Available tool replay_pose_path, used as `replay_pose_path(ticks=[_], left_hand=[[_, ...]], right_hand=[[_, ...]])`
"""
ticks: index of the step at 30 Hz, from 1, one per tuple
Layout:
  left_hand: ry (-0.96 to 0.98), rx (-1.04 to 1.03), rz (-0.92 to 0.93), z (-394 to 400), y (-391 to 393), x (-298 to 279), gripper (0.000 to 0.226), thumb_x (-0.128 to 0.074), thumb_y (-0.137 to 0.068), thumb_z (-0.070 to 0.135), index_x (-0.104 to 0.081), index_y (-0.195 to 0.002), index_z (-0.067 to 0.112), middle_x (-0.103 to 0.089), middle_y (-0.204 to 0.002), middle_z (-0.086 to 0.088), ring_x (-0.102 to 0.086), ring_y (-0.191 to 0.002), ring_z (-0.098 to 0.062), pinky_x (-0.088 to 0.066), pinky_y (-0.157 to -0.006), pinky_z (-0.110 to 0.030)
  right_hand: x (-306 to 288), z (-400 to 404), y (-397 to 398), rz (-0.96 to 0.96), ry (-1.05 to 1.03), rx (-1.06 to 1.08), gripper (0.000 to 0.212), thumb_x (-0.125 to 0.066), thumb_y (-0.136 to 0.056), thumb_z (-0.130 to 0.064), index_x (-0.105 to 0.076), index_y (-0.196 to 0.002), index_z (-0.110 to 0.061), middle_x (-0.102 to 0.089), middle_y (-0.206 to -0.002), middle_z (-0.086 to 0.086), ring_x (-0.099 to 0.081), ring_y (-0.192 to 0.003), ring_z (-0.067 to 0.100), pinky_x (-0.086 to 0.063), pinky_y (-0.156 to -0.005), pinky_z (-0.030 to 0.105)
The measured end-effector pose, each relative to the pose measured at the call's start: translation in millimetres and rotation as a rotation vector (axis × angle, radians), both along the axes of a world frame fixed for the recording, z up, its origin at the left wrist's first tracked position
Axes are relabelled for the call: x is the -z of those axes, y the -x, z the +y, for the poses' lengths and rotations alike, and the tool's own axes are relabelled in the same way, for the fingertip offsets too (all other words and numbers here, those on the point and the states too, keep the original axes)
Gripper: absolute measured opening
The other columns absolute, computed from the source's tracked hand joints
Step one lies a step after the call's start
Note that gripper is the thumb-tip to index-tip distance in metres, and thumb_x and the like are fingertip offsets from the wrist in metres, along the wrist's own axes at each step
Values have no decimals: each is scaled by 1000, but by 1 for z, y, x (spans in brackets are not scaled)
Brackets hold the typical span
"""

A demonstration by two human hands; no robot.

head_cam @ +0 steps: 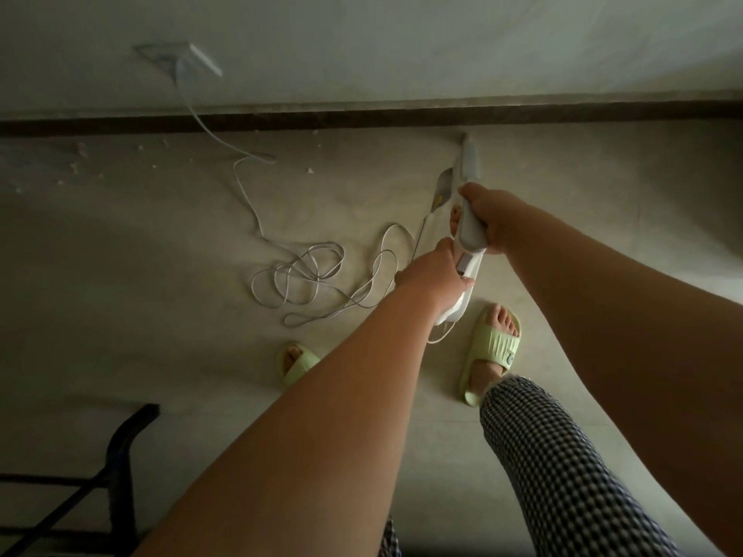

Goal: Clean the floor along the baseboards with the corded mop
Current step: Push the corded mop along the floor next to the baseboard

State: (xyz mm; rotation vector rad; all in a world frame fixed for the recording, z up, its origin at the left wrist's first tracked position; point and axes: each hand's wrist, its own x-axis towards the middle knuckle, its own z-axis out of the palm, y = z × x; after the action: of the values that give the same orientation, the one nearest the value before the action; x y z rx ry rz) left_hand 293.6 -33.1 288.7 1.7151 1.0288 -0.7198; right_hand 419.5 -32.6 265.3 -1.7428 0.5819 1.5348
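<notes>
Holding the white mop with both hands, a person stands on the floor in green slippers; the right hand wraps around the handle higher up; the left hand grips it lower down; the mop's far tip reaches near the dark baseboard; its white cord lies in loops, running up to a wall plug.

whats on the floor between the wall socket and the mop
In the head view, the thin white cord runs from the grey wall socket, down over the dark baseboard, and piles in loose loops beside the white corded mop.
</notes>
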Motion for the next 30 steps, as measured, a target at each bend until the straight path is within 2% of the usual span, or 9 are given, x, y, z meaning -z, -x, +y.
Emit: replay_pose_path(ticks=[7, 12, 15, 19, 24, 30], left_hand=[[-12, -38, 26, 46, 121, -5, 42, -61, -92, 34, -43, -125, 17, -64, -114, -6, -61, -105, -31, -48, -92, -45], [-16, -28, 47, 79, 205, -7, 42, -61, -91, 36, -43, -125, 19, -64, -116, -5, -60, -108, -31, -46, -95, -47], [-31, 7, 55, 96, 244, -10, 42, -61, -91, 37, -43, -125, 18, -64, -116, -5, -61, -108, -31, -48, -93, -47], [-55, 13, 45, 113, 285, -12, 43, -61, -91, 37, -42, -125, 19, -65, -113, -5, -61, -106, -31, -48, -92, -46], [-85, 2, 49, 131, 318, -10, 40, -61, -91, 37, -43, -123, 19, -65, -110, -4, -62, -102, -30, -49, -90, -46], [-142, 61, 45, 139, 330, -11, 39, -59, -93, 38, -42, -124, 20, -64, -110, -3, -62, -103, -28, -47, -93, -46]], right_hand=[[10, 48, 121, 11, -27, -11, 18, -47, -99, -25, -50, -93, -9, -47, -60, 1, -47, -42, 11, -45, -43, 17], [12, 79, 204, 46, -17, 17, 22, -51, -97, -26, -49, -81, -10, -46, -59, 1, -46, -44, 12, -44, -46, 21], [12, 93, 242, 72, -34, 44, 21, -51, -97, -25, -50, -82, -10, -46, -56, 1, -46, -41, 12, -44, -44, 19], [15, 112, 283, 87, -52, 26, 17, -51, -97, -23, -52, -91, -7, -49, -56, 2, -48, -36, 11, -46, -43, 18], [14, 132, 316, 97, -72, 57, 21, -48, -97, -21, -51, -82, -8, -47, -49, 2, -46, -35, 12, -44, -42, 16], [21, 139, 327, 102, -86, 72, 18, -50, -96, -21, -51, -87, -6, -49, -53, 2, -48, -34, 12, -44, -42, 17]])
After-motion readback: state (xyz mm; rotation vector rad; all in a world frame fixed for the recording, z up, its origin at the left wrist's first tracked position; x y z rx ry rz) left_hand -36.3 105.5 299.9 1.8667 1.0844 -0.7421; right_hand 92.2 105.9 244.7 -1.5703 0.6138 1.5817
